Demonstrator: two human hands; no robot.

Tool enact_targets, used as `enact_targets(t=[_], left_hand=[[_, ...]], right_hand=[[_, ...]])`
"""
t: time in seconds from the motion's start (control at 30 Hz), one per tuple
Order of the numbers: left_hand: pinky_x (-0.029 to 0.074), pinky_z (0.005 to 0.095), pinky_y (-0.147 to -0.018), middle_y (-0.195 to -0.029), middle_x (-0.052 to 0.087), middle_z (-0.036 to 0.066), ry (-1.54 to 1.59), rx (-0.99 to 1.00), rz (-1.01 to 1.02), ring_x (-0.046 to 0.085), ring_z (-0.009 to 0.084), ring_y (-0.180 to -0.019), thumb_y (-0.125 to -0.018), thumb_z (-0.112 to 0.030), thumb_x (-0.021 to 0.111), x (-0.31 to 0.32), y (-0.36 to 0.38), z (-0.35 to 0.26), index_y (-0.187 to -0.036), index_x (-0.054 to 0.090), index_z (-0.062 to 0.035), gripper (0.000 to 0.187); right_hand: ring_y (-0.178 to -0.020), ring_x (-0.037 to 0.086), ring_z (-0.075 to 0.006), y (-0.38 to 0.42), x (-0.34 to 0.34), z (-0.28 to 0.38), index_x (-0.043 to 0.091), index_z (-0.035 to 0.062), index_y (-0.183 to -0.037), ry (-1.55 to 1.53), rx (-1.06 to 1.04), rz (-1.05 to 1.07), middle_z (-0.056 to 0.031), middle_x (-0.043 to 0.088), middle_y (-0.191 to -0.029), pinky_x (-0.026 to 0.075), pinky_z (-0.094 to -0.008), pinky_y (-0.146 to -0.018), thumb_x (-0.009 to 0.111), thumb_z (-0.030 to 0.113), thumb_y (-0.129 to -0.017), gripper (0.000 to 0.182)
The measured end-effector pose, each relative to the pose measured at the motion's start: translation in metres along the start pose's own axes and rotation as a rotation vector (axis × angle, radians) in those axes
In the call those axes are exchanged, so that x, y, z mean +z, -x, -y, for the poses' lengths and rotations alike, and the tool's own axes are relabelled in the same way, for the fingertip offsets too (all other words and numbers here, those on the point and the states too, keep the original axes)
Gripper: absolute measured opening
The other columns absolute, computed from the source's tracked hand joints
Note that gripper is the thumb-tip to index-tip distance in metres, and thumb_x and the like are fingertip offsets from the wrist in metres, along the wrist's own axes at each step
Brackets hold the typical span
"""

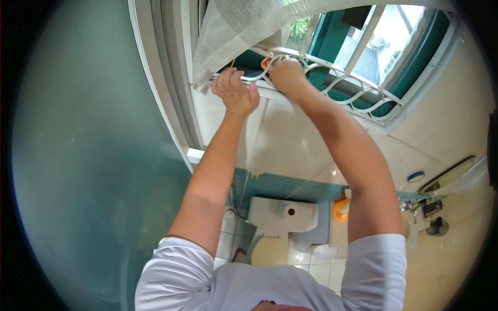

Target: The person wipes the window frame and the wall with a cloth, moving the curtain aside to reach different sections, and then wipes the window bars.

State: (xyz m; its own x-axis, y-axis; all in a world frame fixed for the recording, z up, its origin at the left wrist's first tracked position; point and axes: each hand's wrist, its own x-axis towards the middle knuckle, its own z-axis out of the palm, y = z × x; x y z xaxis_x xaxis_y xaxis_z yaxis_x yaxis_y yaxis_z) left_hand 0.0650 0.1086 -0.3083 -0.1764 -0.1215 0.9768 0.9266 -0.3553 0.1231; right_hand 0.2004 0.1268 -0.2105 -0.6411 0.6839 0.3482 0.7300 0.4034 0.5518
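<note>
Both hands up at the window grille (332,78); left hand (236,92) curled tight around its rail beside the mesh curtain (233,31); right hand (286,72) closed over an orange object (265,62) on the grille.

1. The orange object (265,62) at the window grille (358,93) is mostly hidden behind the right hand (287,74); what it is cannot be told.
2. The grey curtain (233,31) is cut off by the upper frame edge.
3. The small items at the tap (412,207), lower right, are too small to identify.
</note>
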Motion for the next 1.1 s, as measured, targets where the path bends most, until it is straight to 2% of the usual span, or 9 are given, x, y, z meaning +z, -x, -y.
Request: enact_targets(t=[0.07, 0.17, 0.2, 0.3, 0.43, 0.47, 0.57, 0.6, 1.1], left_hand=[[0.021, 0.0461, -0.094, -0.109, 0.044, 0.010, -0.005, -0.029, -0.001, 0.038, 0.0256, -0.107, -0.080, -0.035, 0.044, 0.001, -0.001, 0.000, -0.106, 0.045, -0.0071, 0.038], [0.020, 0.0468, -0.094, -0.108, 0.044, 0.009, -0.003, -0.025, -0.023, 0.038, 0.0255, -0.107, -0.080, -0.036, 0.044, 0.001, -0.002, 0.000, -0.106, 0.044, -0.0075, 0.039], [0.020, 0.0465, -0.094, -0.108, 0.044, 0.009, 0.007, -0.025, -0.028, 0.038, 0.0257, -0.107, -0.080, -0.036, 0.044, 0.001, -0.001, 0.001, -0.106, 0.045, -0.0077, 0.039], [0.021, 0.0462, -0.094, -0.109, 0.044, 0.009, 0.014, -0.026, -0.018, 0.038, 0.0257, -0.107, -0.081, -0.038, 0.044, 0.000, -0.002, 0.000, -0.106, 0.045, -0.0080, 0.039], [0.021, 0.0463, -0.095, -0.111, 0.044, 0.010, 0.026, -0.019, 0.022, 0.037, 0.0258, -0.108, -0.082, -0.039, 0.043, -0.002, -0.003, 0.000, -0.107, 0.045, -0.0082, 0.040], [0.021, 0.0464, -0.095, -0.112, 0.044, 0.010, 0.028, -0.018, 0.027, 0.037, 0.0258, -0.109, -0.082, -0.039, 0.043, -0.003, -0.001, 0.000, -0.107, 0.045, -0.0082, 0.040], [0.020, 0.0470, -0.095, -0.113, 0.044, 0.010, 0.028, 0.005, 0.017, 0.037, 0.0258, -0.111, -0.081, -0.038, 0.045, 0.001, -0.001, 0.003, -0.108, 0.045, -0.0083, 0.041], [0.020, 0.0472, -0.096, -0.114, 0.044, 0.010, 0.029, 0.011, 0.018, 0.036, 0.0258, -0.112, -0.081, -0.038, 0.046, 0.001, 0.002, 0.003, -0.109, 0.045, -0.0083, 0.041], [0.018, 0.0487, -0.097, -0.115, 0.045, 0.009, 0.008, 0.034, 0.086, 0.038, 0.0242, -0.113, -0.075, -0.034, 0.051, -0.002, -0.001, 0.004, -0.109, 0.045, -0.0092, 0.043]], right_hand=[[-0.096, 0.063, -0.0270, -0.014, -0.014, -0.009, 0.050, 0.0084, -0.121, -0.161, 0.012, 0.182, -0.0148, 0.061, -0.110, 0.050, -0.0392, -0.075, 0.047, 0.026, -0.089, 0.036], [-0.097, 0.063, -0.0280, -0.021, 0.021, -0.010, 0.053, 0.0102, -0.119, -0.192, -0.074, -0.211, -0.0115, 0.064, -0.108, 0.049, -0.0379, -0.080, 0.045, 0.030, -0.092, 0.035], [-0.101, 0.060, -0.0271, -0.023, 0.007, -0.009, 0.054, 0.0133, -0.119, -0.266, -0.089, -0.008, -0.0108, 0.062, -0.112, 0.047, -0.0373, -0.083, 0.043, 0.036, -0.093, 0.037], [-0.101, 0.059, -0.0263, -0.043, -0.006, -0.010, 0.056, 0.0196, -0.118, -0.902, -0.114, 0.094, -0.0107, 0.061, -0.114, 0.044, -0.0362, -0.086, 0.041, 0.039, -0.093, 0.035], [-0.104, 0.056, -0.0223, -0.074, -0.001, -0.013, 0.058, 0.0126, -0.114, -0.489, -0.532, -0.126, -0.0089, 0.060, -0.114, 0.042, -0.0322, -0.088, 0.046, 0.028, -0.088, 0.032], [-0.112, 0.052, -0.0248, -0.077, -0.016, -0.012, 0.056, 0.0091, -0.115, -0.774, -0.379, 0.267, -0.0100, 0.056, -0.120, 0.040, -0.0346, -0.094, 0.048, 0.027, -0.086, 0.035], [-0.114, 0.049, -0.0285, -0.094, 0.044, -0.001, 0.055, 0.0103, -0.116, -0.291, -0.653, -0.311, -0.0110, 0.054, -0.121, 0.038, -0.0387, -0.097, 0.048, 0.026, -0.085, 0.036], [-0.115, 0.048, -0.0309, -0.082, 0.022, 0.001, 0.053, 0.0101, -0.118, -0.345, -0.698, -0.208, -0.0123, 0.053, -0.120, 0.037, -0.0409, -0.098, 0.048, 0.024, -0.084, 0.036], [-0.125, 0.040, -0.0252, -0.061, 0.031, -0.014, 0.048, 0.0159, -0.130, -0.377, -0.487, 0.101, -0.0069, 0.043, -0.137, 0.032, -0.0372, -0.103, 0.042, 0.015, -0.090, 0.041]])
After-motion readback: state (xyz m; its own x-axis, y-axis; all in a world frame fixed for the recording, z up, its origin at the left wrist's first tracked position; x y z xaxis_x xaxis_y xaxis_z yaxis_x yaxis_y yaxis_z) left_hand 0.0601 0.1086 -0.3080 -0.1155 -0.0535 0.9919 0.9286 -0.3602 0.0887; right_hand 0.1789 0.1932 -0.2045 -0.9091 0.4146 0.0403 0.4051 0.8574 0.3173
